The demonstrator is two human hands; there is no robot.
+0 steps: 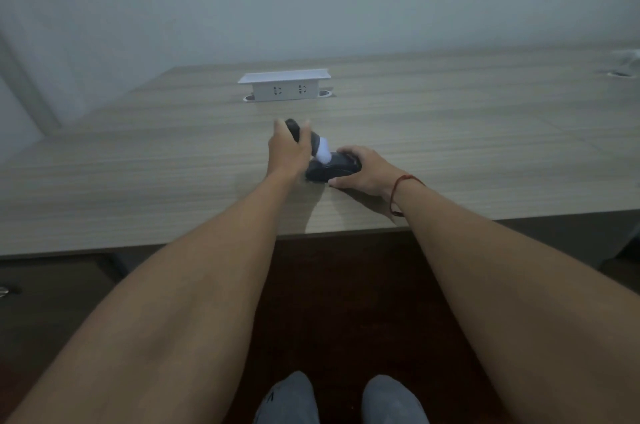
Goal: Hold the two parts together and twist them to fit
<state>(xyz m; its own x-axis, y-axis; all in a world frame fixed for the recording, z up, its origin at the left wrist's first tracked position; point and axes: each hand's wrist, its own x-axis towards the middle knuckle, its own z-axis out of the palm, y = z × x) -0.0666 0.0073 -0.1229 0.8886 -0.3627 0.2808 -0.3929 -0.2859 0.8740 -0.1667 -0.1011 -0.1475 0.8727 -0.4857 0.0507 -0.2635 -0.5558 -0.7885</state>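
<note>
Now the left hand is curling its fingers round a dark bottle with a white band, tilting it onto a black computer mouse that the right hand is gripping on the wood-grain bench

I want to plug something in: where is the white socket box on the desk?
In the head view, the white socket box stands toward the desk's far edge, left of centre, beyond the left hand.
</note>
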